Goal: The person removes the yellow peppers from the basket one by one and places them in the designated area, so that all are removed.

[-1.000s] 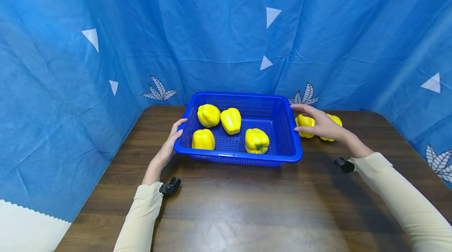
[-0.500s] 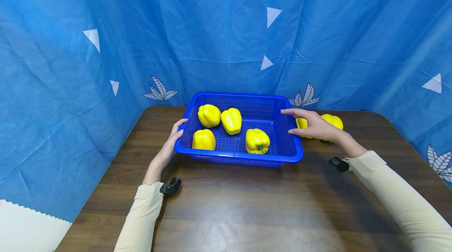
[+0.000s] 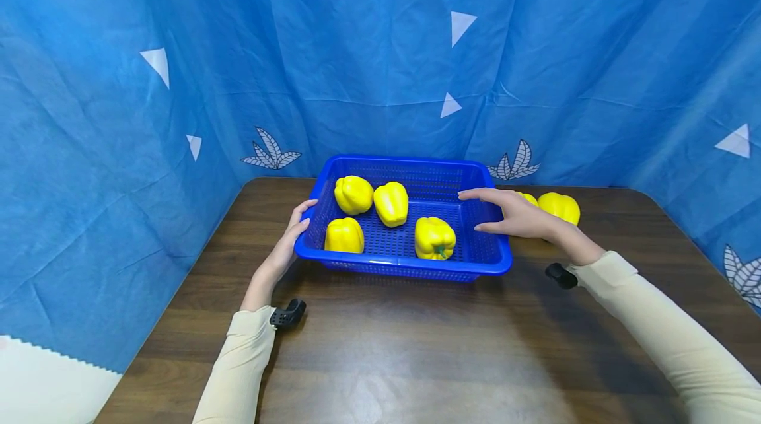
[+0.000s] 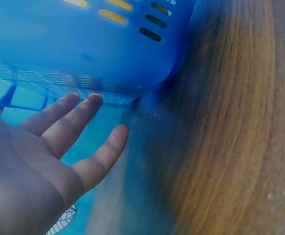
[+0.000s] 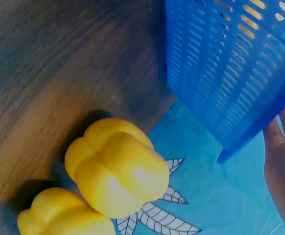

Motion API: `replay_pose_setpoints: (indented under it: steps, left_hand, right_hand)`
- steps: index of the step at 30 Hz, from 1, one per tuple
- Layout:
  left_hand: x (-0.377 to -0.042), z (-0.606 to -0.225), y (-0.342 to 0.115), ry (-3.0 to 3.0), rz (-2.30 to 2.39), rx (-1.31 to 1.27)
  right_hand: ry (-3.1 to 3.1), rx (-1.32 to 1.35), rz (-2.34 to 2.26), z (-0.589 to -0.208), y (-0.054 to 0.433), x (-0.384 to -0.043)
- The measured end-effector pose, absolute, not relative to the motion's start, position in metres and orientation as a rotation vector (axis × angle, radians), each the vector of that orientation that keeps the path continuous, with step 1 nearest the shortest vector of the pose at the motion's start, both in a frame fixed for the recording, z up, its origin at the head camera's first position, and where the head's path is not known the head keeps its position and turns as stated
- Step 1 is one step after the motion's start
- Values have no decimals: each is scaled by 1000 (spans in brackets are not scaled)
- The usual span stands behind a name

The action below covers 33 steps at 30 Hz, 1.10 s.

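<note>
A blue plastic basket (image 3: 404,265) with slotted walls sits on the table, holding several yellow bell peppers (image 3: 434,237). My left hand (image 3: 279,257) rests against its left end, index fingertip and thumb at the rim. In the left wrist view the other fingers (image 4: 71,117) stretch out loosely near the basket's outer wall. My right hand (image 3: 518,214) hovers over the right rim, thumb and fingers apart and nothing between them. Beyond that hand lie two more yellow bell peppers, one in plain sight (image 3: 560,207) and one mostly hidden by the hand, both visible in the right wrist view (image 5: 117,166).
The brown wooden table (image 3: 410,345) extends in front of the basket and to both sides. A blue curtain (image 3: 380,47) with white leaf and triangle prints hangs behind and around the table. Each wrist wears a black strap device (image 3: 288,314).
My right hand has moved left, from beside the basket's right rim to over its inside, with thumb and fingers still apart. The left hand, basket and peppers have stayed in place.
</note>
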<state>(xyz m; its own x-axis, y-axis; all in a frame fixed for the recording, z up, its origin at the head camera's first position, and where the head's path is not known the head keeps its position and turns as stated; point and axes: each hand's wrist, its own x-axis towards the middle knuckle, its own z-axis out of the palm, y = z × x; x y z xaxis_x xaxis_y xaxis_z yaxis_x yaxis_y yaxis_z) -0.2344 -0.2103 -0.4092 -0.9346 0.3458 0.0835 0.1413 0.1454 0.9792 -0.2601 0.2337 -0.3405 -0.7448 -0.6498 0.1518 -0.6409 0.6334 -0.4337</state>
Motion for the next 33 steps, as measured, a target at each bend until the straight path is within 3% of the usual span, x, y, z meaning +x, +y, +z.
replay_pose_setpoints:
  steps: [10,18,33]
  left_hand:
    - [-234,-409,-210,2263,1881,481]
    - [-235,-410,-211,2259,1889,485]
    - [-237,-409,-211,2223,1916,486]
  right_hand:
    - [2770,-1140,-696,-342,220,-260]
    - [2752,-1383,-599,-346,212,-262]
    - [2596,-1326,-404,-340,189,-264]
